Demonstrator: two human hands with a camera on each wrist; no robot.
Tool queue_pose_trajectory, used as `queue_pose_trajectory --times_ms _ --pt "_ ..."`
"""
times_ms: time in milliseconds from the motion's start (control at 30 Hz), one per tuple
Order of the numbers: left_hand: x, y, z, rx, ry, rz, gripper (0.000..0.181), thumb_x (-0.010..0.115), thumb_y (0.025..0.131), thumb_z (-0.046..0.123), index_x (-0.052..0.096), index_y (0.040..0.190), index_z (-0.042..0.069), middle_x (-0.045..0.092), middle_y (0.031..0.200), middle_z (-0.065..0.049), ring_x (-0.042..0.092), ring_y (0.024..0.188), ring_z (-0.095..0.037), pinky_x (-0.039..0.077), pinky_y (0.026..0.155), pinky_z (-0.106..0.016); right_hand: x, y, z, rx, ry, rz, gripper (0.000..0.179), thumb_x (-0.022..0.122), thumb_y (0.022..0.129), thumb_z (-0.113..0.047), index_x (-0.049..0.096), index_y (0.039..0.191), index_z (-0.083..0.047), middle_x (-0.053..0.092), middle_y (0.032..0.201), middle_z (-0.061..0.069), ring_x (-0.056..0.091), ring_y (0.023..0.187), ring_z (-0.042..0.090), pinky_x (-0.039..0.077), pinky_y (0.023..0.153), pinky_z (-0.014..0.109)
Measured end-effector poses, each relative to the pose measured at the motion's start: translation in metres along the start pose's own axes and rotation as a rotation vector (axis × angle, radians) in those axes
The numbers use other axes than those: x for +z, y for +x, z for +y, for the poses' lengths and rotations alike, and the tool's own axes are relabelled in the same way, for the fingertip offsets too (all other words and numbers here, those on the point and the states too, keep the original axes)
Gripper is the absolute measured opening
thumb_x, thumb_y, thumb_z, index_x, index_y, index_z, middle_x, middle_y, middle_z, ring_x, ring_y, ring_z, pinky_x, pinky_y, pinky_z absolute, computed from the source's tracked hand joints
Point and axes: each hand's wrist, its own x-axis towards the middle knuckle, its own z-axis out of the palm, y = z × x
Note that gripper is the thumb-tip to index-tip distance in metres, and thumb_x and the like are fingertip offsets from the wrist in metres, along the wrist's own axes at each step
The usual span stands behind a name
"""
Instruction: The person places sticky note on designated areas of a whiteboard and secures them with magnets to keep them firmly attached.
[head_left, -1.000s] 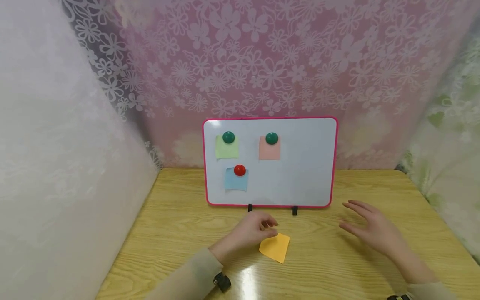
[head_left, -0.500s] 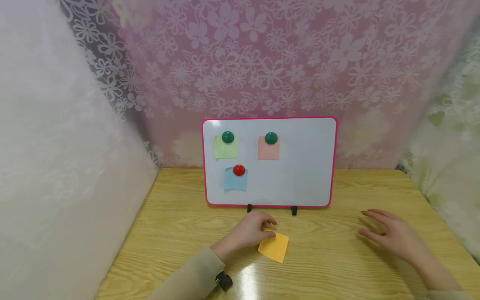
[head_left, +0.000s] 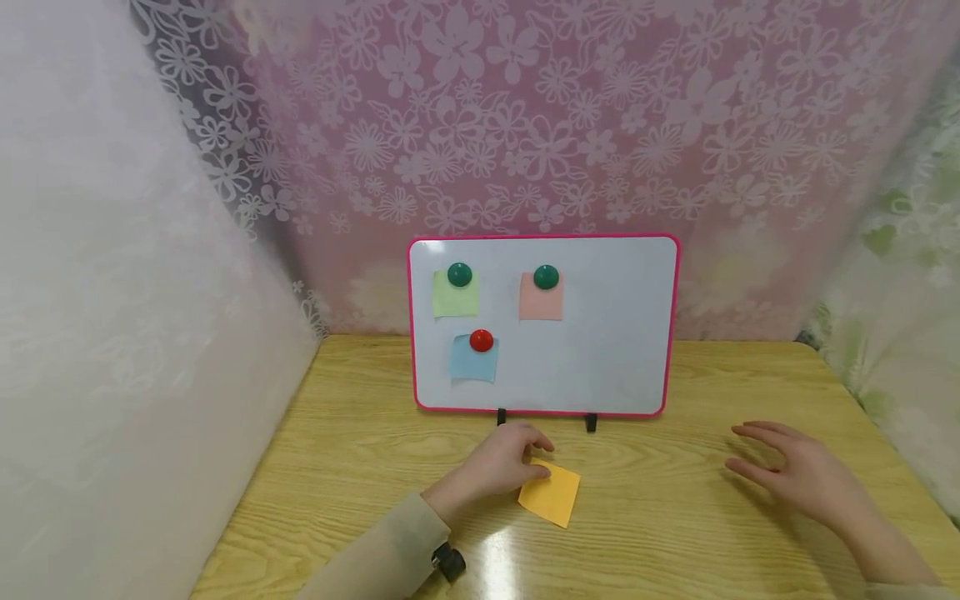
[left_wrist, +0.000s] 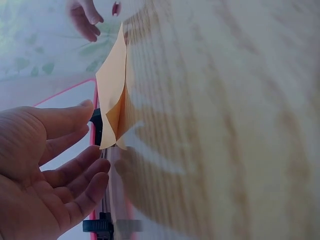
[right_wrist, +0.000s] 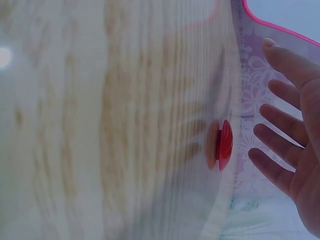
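Observation:
An orange sticky note (head_left: 553,497) lies on the table in front of the whiteboard, its edges curling up in the left wrist view. My left hand (head_left: 504,460) is at its upper left corner, thumb overlapping the paper in the head view. Seen from the left wrist, those fingers are loosely bent, with a gap between thumb and fingertips. Off to the right, my right hand (head_left: 806,475) hovers over the table, fingers spread and holding nothing. A red round magnet (right_wrist: 226,145) sits on the table near its fingertips in the right wrist view; the hand hides it in the head view.
The pink-framed whiteboard (head_left: 600,350) stands on black feet (head_left: 591,422) behind the hands. It bears a green note (head_left: 454,302) and a pink note (head_left: 540,304) under green magnets, and a blue note (head_left: 472,367) under a red magnet. A pale wall (head_left: 150,333) borders the left.
My right hand has moved to the right and a little nearer to me. The left hand has barely shifted; its thumb now overlaps the orange sticky note's corner more.

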Motion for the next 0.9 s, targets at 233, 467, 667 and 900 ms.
queue_pose_trajectory --times_ms 233,467,667,900 --pt "0.000 0.000 0.000 0.006 0.016 0.004 0.027 0.087 0.093 0.018 0.080 0.119 0.014 0.072 0.114 0.004 0.060 0.090 -0.005 0.052 0.080 -0.020 -0.002 -0.001 0.001 0.007 -0.010 -0.004 0.059 0.084 0.094 -0.042 0.070 0.135 -0.002 0.062 0.139 0.031 0.074 0.093 0.039 0.054 0.083 0.069" --pt "-0.002 -0.001 0.003 0.008 0.067 -0.004 0.028 0.086 0.093 0.019 0.080 0.120 0.013 0.072 0.116 0.003 0.063 0.096 -0.008 0.053 0.083 -0.021 -0.006 -0.002 0.005 0.012 -0.025 -0.017 0.058 0.083 0.095 -0.042 0.070 0.136 -0.003 0.063 0.138 0.030 0.072 0.098 0.042 0.050 0.087 0.071" --pt "-0.002 -0.002 0.006 0.014 0.139 -0.011 0.028 0.086 0.094 0.020 0.079 0.120 0.014 0.071 0.118 0.004 0.066 0.103 -0.011 0.053 0.087 -0.021 -0.009 -0.005 0.009 0.013 -0.020 -0.030 0.058 0.081 0.097 -0.042 0.068 0.139 -0.004 0.064 0.136 0.028 0.059 0.053 0.003 0.054 0.085 0.063" --pt "-0.004 -0.002 0.009 0.016 0.181 -0.015 0.028 0.086 0.094 0.021 0.080 0.120 0.014 0.072 0.117 0.004 0.065 0.102 -0.010 0.053 0.088 -0.022 -0.010 -0.005 0.020 -0.010 -0.040 -0.034 0.058 0.084 0.094 -0.041 0.071 0.135 -0.002 0.066 0.133 0.030 0.073 0.094 0.035 0.054 0.084 0.065"
